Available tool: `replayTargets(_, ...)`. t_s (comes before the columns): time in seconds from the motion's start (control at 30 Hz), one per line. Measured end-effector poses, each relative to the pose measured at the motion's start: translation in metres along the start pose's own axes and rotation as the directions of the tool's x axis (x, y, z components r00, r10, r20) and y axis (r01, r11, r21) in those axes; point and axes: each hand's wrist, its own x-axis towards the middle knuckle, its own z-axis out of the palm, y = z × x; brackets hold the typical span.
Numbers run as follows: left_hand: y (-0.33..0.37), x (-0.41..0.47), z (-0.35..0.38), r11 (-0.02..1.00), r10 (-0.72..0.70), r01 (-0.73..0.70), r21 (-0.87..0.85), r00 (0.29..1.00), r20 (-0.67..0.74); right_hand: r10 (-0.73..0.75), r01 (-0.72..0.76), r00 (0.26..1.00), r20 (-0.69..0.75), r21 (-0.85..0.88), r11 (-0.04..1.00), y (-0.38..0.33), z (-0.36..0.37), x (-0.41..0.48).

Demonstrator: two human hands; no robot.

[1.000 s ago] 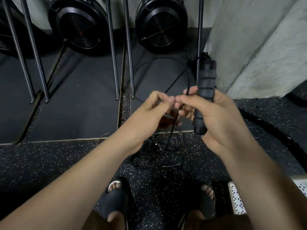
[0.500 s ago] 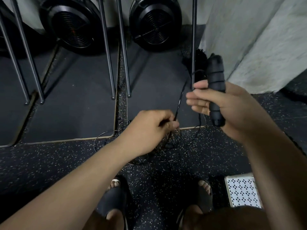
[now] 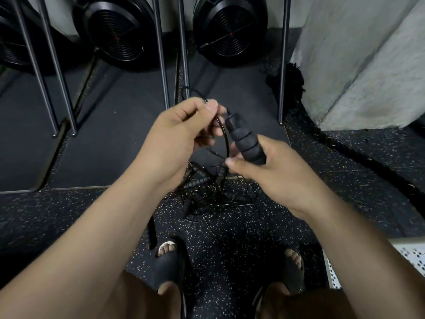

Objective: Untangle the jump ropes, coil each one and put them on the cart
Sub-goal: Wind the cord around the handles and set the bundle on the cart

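My right hand [image 3: 273, 173] grips a black ribbed foam jump-rope handle [image 3: 246, 141], tilted up to the left. From its top a thin black cord [image 3: 226, 139] curves down between my hands. My left hand [image 3: 174, 137] pinches that cord between thumb and fingers, and a loop of it rises above the fist. Below my hands a tangled pile of jump ropes [image 3: 207, 192] with several black ribbed handles lies on the speckled floor. A corner of the white perforated cart [image 3: 414, 254] shows at the right edge.
Two black fan wheels [image 3: 230, 28] and thin metal legs [image 3: 163, 65] stand on dark mats ahead. A concrete pillar [image 3: 358, 56] rises at right, with a thick black rope [image 3: 358, 157] along the floor beside it. My sandalled feet [image 3: 170, 265] are below the pile.
My right hand lowered and tilted the handle toward the left. My left hand rose from near the floor pile to pinch the cord beside the handle's top.
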Motion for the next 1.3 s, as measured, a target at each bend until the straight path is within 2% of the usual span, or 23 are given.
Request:
replayTargets(0.07,0.001,0.003,-0.003,0.996,-0.023,0.022,-0.088,1.0,-0.007,0.0,0.001,1.0,0.008,-0.108,0.994,0.002,0.004,0.001)
replayTargets(0.17,0.001,0.007,-0.006,0.977,-0.056,0.053,-0.207,0.998,-0.012,0.038,-0.038,0.998,0.049,0.002,0.999,-0.001,0.011,0.0)
replayTargets(0.27,0.002,0.008,-0.007,0.964,-0.079,0.067,-0.256,0.996,-0.035,0.058,-0.061,0.997,0.055,0.045,0.997,-0.002,0.014,0.001)
replayTargets(0.37,0.0,0.011,-0.01,0.96,-0.095,0.072,-0.272,0.993,-0.069,0.05,-0.051,0.999,0.004,0.088,0.995,-0.001,0.016,0.002)
replayTargets(0.47,-0.003,0.014,-0.012,0.959,-0.117,0.084,-0.269,0.987,-0.107,0.002,0.001,0.996,-0.085,0.043,0.999,0.0,0.016,0.004)
replayTargets(0.6,-0.009,0.017,-0.012,0.98,-0.187,0.178,-0.086,0.977,-0.099,-0.03,0.041,0.987,-0.155,0.07,0.997,-0.001,0.012,0.004)
replayTargets(0.7,-0.012,0.015,-0.01,0.974,-0.211,0.209,0.088,0.978,0.005,-0.063,0.102,0.976,-0.209,0.181,0.978,-0.004,0.005,0.006)
replayTargets(0.8,-0.02,0.008,0.0,0.937,-0.2,0.127,0.327,0.959,0.2,-0.091,0.178,0.961,-0.263,0.33,0.927,-0.01,-0.001,0.005)
replayTargets(0.93,-0.035,0.003,0.014,0.863,-0.178,-0.036,0.504,0.912,0.369,-0.093,0.239,0.947,-0.308,0.479,0.844,-0.016,-0.009,0.002)
replayTargets(1.1,-0.048,0.002,0.017,0.66,-0.135,-0.166,0.732,0.933,0.333,-0.108,0.315,0.928,-0.357,0.596,0.738,-0.023,-0.021,0.0)
replayTargets(1.3,-0.05,0.01,0.01,0.546,-0.065,-0.19,0.816,0.962,0.267,-0.051,0.282,0.931,-0.361,0.623,0.73,-0.02,-0.031,0.001)
